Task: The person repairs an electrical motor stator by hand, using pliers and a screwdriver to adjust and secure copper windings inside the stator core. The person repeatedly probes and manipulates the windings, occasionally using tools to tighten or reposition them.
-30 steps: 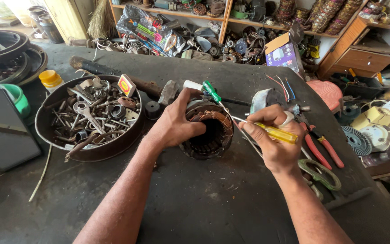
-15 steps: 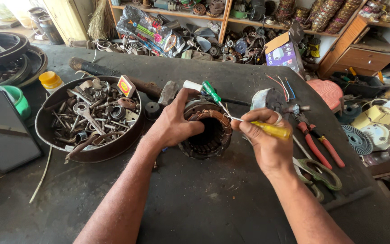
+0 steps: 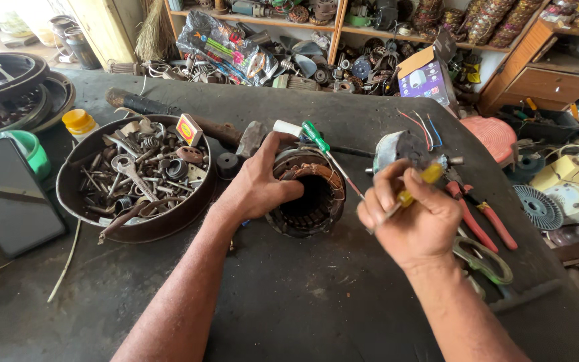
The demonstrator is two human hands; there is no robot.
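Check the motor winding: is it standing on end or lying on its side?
On end. The motor winding shows its round hollow bore facing up, steadied by the left hand.

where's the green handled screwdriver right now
In the head view, the green-handled screwdriver lies on the dark workbench just behind the round copper-wound motor stator, between the left hand and the right hand.

Cluttered repair workshop, shelves (image 3: 370, 27) crammed with motor parts, pan of spanners and bolts (image 3: 135, 177), greasy workbench (image 3: 289, 295)
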